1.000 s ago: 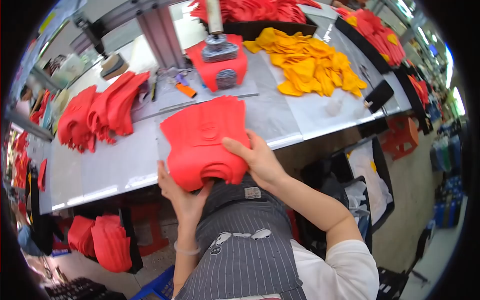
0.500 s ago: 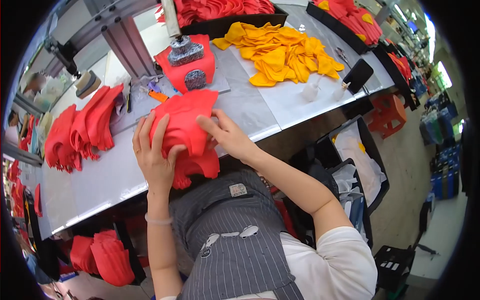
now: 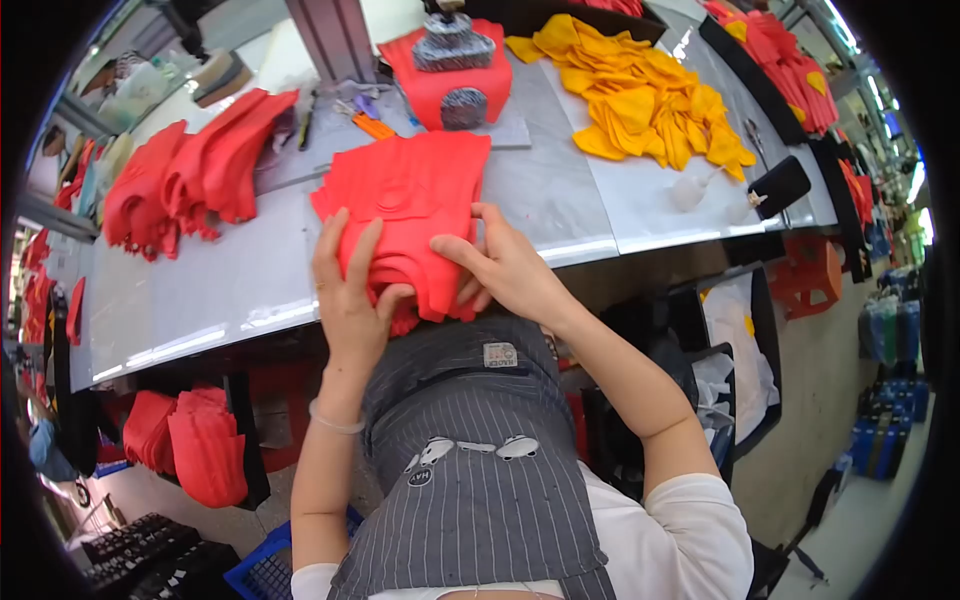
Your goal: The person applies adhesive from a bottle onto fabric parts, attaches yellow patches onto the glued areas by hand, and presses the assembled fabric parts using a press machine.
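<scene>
A stack of red fabric pieces lies at the table's front edge, with a round mark on its top piece. My left hand rests on the stack's left side, fingers spread over the cloth. On the right side, my right hand grips the stack's edge, thumb on top and fingers partly hidden at the side. Just behind the stack, another red piece lies under a speckled grey press block. An orange tool is on the table to the left of that piece.
Red piles sit at the table's left. Yellow cloth pieces lie at the back right, near a black phone and a small white bottle. Below the table are red pieces at left and a red stool at right.
The view has shifted. The red stack, bunched and folded half a second ago, now lies flatter with its round mark showing. My left hand has moved lower on its left side.
</scene>
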`<act>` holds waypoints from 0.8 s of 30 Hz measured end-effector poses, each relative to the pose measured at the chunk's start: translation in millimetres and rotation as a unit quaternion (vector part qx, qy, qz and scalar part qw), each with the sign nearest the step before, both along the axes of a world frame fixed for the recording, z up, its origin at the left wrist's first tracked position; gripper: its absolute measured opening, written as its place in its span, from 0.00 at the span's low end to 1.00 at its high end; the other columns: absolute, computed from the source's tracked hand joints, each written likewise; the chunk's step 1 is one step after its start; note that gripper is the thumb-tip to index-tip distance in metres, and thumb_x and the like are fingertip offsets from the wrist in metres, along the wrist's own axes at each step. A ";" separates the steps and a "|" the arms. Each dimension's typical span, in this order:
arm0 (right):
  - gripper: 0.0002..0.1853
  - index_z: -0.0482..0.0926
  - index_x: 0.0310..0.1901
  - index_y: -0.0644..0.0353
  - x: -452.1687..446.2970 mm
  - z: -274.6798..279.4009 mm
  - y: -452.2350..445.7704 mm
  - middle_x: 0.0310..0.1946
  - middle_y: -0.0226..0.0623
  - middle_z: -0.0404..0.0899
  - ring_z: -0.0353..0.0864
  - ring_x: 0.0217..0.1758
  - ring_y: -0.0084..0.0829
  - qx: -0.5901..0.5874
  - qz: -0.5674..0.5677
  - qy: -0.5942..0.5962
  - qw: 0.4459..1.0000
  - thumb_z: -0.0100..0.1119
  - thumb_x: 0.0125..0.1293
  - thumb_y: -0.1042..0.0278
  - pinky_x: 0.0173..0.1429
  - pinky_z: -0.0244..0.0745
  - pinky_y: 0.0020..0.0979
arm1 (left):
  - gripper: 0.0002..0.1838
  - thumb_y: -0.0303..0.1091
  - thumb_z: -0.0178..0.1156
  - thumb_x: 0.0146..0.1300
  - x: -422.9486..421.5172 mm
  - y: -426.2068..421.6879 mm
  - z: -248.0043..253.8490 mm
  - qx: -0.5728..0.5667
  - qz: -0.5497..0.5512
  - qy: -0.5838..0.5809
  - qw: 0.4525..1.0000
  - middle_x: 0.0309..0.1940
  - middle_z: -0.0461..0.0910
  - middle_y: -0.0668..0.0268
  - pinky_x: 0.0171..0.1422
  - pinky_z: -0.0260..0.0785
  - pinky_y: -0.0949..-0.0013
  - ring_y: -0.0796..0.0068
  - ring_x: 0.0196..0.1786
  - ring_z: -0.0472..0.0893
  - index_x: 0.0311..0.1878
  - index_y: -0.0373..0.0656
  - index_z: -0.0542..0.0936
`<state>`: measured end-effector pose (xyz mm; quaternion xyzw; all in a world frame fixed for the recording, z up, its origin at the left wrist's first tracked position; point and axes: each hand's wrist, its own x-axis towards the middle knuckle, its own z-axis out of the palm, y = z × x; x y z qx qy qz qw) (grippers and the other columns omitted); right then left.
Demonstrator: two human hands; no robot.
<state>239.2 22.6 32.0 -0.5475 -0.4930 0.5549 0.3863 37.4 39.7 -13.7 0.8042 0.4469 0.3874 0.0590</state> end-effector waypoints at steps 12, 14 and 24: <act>0.15 0.74 0.48 0.59 67.8 27.9 -31.2 0.19 0.37 0.79 0.81 0.23 0.27 0.225 -0.072 -0.217 0.947 0.62 0.66 0.61 0.29 0.70 0.27 | 0.34 0.35 0.65 0.55 0.9 -15.1 46.5 -0.007 -0.050 0.036 0.998 0.71 0.57 0.50 0.75 0.44 0.50 0.48 0.73 0.55 0.67 0.45 0.69; 0.05 0.78 0.40 0.63 123.7 45.4 -40.4 0.18 0.30 0.77 0.78 0.23 0.19 0.266 -0.200 -0.234 0.913 0.59 0.66 0.71 0.31 0.71 0.24 | 0.34 0.38 0.60 0.58 -1.5 -16.3 41.4 -0.001 -0.054 0.042 0.998 0.72 0.55 0.50 0.76 0.41 0.49 0.48 0.75 0.53 0.69 0.42 0.66; 0.52 0.59 0.62 0.73 563.1 -65.3 -56.0 0.58 0.55 0.71 0.72 0.61 0.38 0.176 -0.664 -0.181 0.704 0.83 0.40 0.58 0.65 0.66 0.36 | 0.32 0.61 0.40 0.69 9.5 -32.1 98.2 0.273 -0.098 -0.213 0.933 0.62 0.69 0.49 0.75 0.44 0.39 0.48 0.68 0.64 0.58 0.41 0.71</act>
